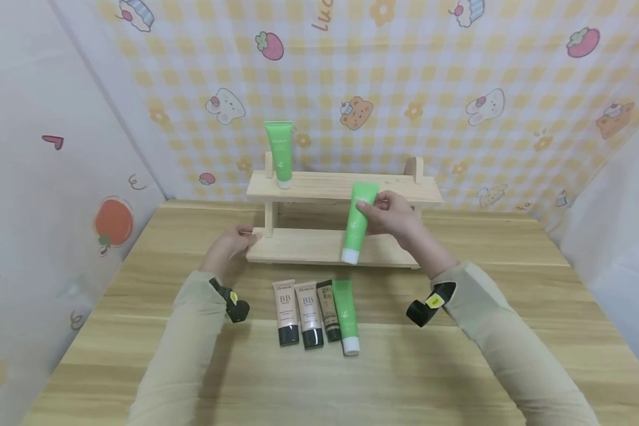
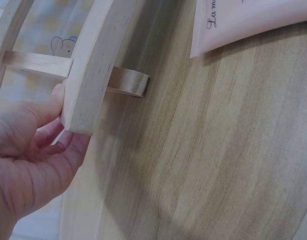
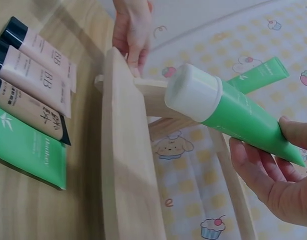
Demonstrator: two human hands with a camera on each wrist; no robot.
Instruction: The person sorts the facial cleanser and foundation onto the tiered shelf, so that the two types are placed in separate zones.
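My right hand (image 1: pixel 396 216) pinches a green squeeze tube (image 1: pixel 357 222) near its flat crimped end. The tube's white cap (image 3: pixel 193 92) points down, in front of the two-tier wooden shelf (image 1: pixel 319 245). At the shelf's left end, my left hand (image 1: pixel 236 241) grips the lower board (image 2: pixel 93 65), thumb on top and fingers beneath. Another green tube (image 1: pixel 280 154) stands cap-down on the upper board's left part. On the table before the shelf lie two pink BB cream tubes (image 1: pixel 285 310) (image 1: pixel 308 313), a brown tube (image 1: pixel 328 310) and a third green tube (image 1: pixel 346 316), side by side.
The shelf stands on a wood-grain table (image 1: pixel 484 355). Behind it hangs a yellow checked cloth (image 1: pixel 309 77) with cartoon prints, and white printed sheeting (image 1: pixel 42 195) rises on the left. Upright pegs (image 1: pixel 418 170) stick up at the back of the upper board.
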